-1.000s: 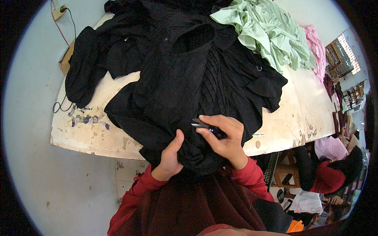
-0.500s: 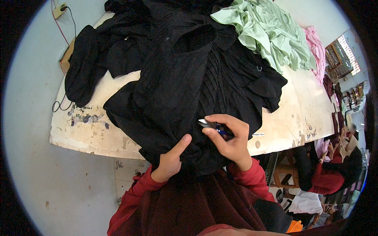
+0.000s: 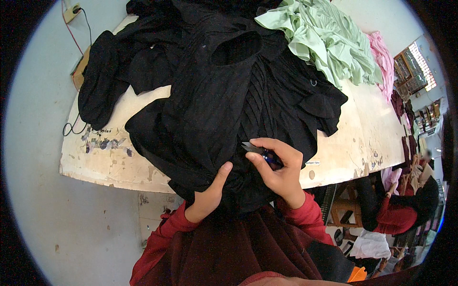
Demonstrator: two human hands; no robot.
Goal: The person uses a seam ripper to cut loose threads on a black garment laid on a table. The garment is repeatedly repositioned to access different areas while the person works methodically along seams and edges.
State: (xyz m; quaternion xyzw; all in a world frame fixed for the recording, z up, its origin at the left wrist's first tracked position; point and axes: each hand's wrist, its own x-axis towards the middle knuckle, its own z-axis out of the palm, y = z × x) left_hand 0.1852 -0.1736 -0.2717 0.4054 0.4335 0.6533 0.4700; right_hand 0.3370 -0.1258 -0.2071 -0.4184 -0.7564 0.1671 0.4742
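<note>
A black pleated garment (image 3: 205, 109) lies spread over the table's near edge, with its dark neck-like opening facing up toward the far end. My left hand (image 3: 209, 191) grips its near part: the thumb lies on top and the fingers are hidden in the cloth. In my right hand (image 3: 282, 170) is a pair of thread snips (image 3: 255, 148) with metal blades and a dark blue body, pinched between thumb and forefinger. The blades point left, just above the pleats, close to my left thumb. Whether they touch a thread is too small to tell.
More black cloth (image 3: 102, 78) is heaped at the far left of the pale, stained table (image 3: 109, 164). Mint-green garments (image 3: 334, 43) and pink cloth (image 3: 381, 62) lie at the far right. A co-worker in red (image 3: 398, 217) sits beyond the wooden stool (image 3: 344, 212). A wall socket (image 3: 72, 13) has a cable plugged in.
The snips' blades have turned slightly and look darker now. My left thumb has shifted very little, and the garment lies almost as before.
</note>
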